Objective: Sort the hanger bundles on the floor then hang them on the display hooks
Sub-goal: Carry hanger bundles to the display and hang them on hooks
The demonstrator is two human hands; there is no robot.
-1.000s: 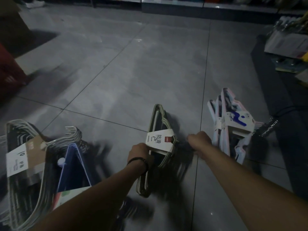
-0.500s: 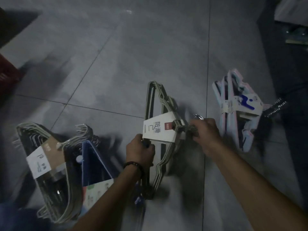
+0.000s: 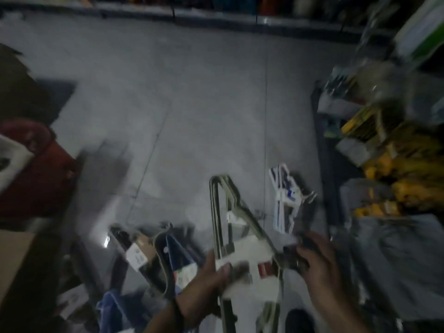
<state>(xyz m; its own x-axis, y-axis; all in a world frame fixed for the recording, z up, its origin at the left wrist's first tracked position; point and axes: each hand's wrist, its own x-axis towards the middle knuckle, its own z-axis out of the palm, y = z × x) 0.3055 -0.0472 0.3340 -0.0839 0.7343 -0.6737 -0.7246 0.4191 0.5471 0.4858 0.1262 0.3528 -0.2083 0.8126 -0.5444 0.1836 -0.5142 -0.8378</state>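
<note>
The frame is blurred by motion. An olive-green hanger bundle point(image 3: 230, 212) with a white paper label is lifted off the grey floor. My left hand point(image 3: 206, 282) grips its lower bar beside the label. My right hand point(image 3: 317, 258) holds the bunched metal hooks at the bundle's right side. A white and blue hanger bundle point(image 3: 286, 200) lies on the floor beyond my right hand. On the floor to the left lie a grey hanger bundle point(image 3: 137, 248) with a cardboard label and a dark blue bundle point(image 3: 177, 253).
A red container point(image 3: 36, 169) stands at the left. A shelf unit with yellow packaged goods point(image 3: 394, 164) fills the right side. A low shelf base point(image 3: 216, 18) runs along the far edge of the tiled floor point(image 3: 192, 104). A cardboard box point(image 3: 14, 260) sits at lower left.
The olive-green bundle has come up off the floor in both hands. The view has swung upward and now takes in the shelves on the right.
</note>
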